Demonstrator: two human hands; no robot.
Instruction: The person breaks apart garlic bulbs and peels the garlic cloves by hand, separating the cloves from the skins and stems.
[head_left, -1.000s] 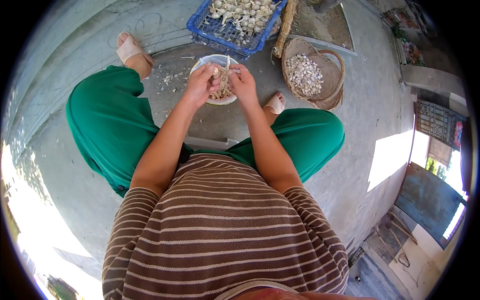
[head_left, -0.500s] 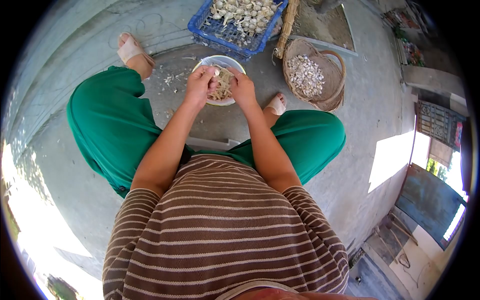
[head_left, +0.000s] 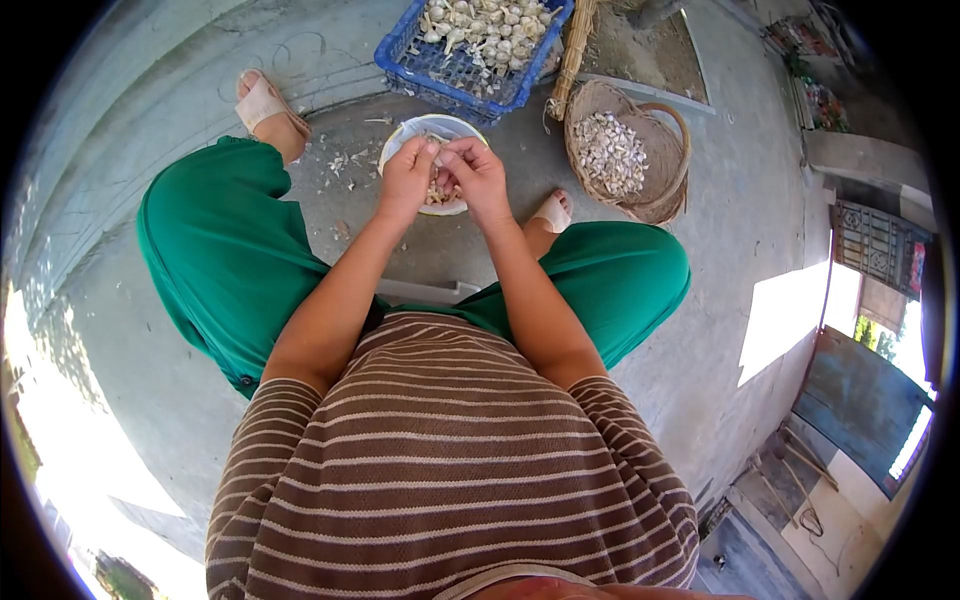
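I sit low, looking down over my striped shirt and green trousers. My left hand and my right hand are pressed together over a white bowl of peelings on the ground between my feet. Both pinch a small piece of garlic between the fingertips; most of it is hidden by my fingers. A blue crate of whole garlic bulbs stands just beyond the bowl. A woven basket with separated cloves sits to the right.
Garlic skins litter the concrete left of the bowl. My sandalled feet flank the bowl. A bundle of stalks lies between crate and basket. A doorway and step are at the right.
My hands have drawn closer together, fingertips now meeting over the bowl. The stalk that stuck up between them a second ago is no longer seen.
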